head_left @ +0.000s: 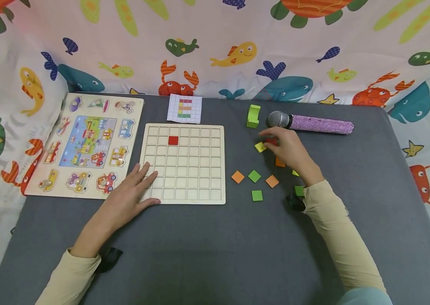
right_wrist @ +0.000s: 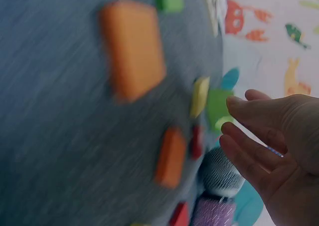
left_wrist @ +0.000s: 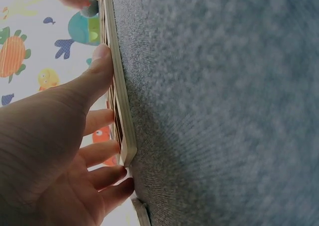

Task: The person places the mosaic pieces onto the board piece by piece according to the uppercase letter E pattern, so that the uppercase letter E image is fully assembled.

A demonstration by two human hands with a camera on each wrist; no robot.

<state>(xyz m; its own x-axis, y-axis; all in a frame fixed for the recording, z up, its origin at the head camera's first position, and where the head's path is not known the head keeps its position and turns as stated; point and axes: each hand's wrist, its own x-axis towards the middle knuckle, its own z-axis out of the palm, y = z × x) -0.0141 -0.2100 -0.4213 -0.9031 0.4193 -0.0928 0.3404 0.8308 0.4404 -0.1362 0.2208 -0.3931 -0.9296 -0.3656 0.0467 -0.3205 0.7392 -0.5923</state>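
Observation:
A square wooden grid board (head_left: 184, 182) lies on the grey table, with one red tile (head_left: 173, 140) in a cell of its upper rows. My left hand (head_left: 129, 195) rests with spread fingers over the board's lower left edge; in the left wrist view its thumb (left_wrist: 102, 61) lies along the rim. Over on the right, my right hand (head_left: 291, 148) reaches above a red tile (right_wrist: 197, 142), close to a yellow tile (head_left: 260, 147). Thumb and fingers stand apart in the right wrist view, with nothing between them. An orange tile (head_left: 280, 162) lies under the palm side.
Several orange and green tiles (head_left: 254, 176) are scattered right of the board. A purple microphone (head_left: 319, 124) and green curved blocks (head_left: 253, 116) lie behind the right hand. A card with a coloured grid pattern (head_left: 184, 109) sits behind the board; a picture puzzle (head_left: 85, 144) is at left.

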